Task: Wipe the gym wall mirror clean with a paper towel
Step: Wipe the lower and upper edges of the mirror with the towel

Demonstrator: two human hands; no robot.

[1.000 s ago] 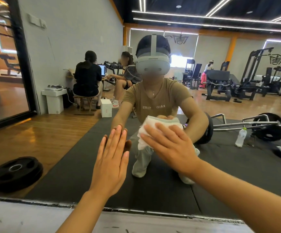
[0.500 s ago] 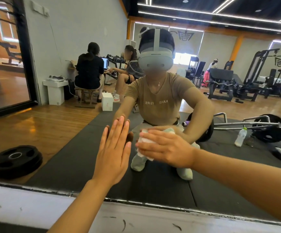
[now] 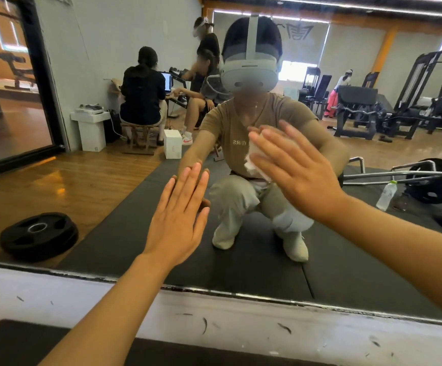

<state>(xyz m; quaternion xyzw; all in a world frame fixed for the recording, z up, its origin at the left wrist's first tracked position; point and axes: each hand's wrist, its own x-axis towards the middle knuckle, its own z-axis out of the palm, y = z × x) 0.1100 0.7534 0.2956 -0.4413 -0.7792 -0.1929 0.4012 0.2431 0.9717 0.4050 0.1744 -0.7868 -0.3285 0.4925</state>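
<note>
Left hand (image 3: 179, 215) flat against the mirror (image 3: 87, 180), fingers straight and close together, palm on the glass, holding nothing. Right hand (image 3: 297, 171) spread wide, fingers straight and fanned, pressing the paper towel (image 3: 254, 161) against the mirror at chest height of the reflected figure; blurred at the fingertips. Paper towel white and crumpled, mostly hidden behind the right hand, showing only at the fingers' left edge. Both hands near each other, not touching, right set higher than left. Mirror bounded below by a chipped edge above a scuffed white wall strip (image 3: 241, 318). Reflected in the glass: a crouching person in a tan shirt, pale trousers and a white headset, on a dark floor mat (image 3: 267, 273). To the left in the reflection, a stack of black weight plates (image 3: 39, 235) lying flat on wooden flooring. To the right, a loaded barbell (image 3: 425, 180) on the mat, with a clear plastic bottle (image 3: 386, 195) standing just beside it. Further back, seated people at a laptop (image 3: 166, 81), a white box (image 3: 173, 147) on the floor, gym machines along the far side.
</note>
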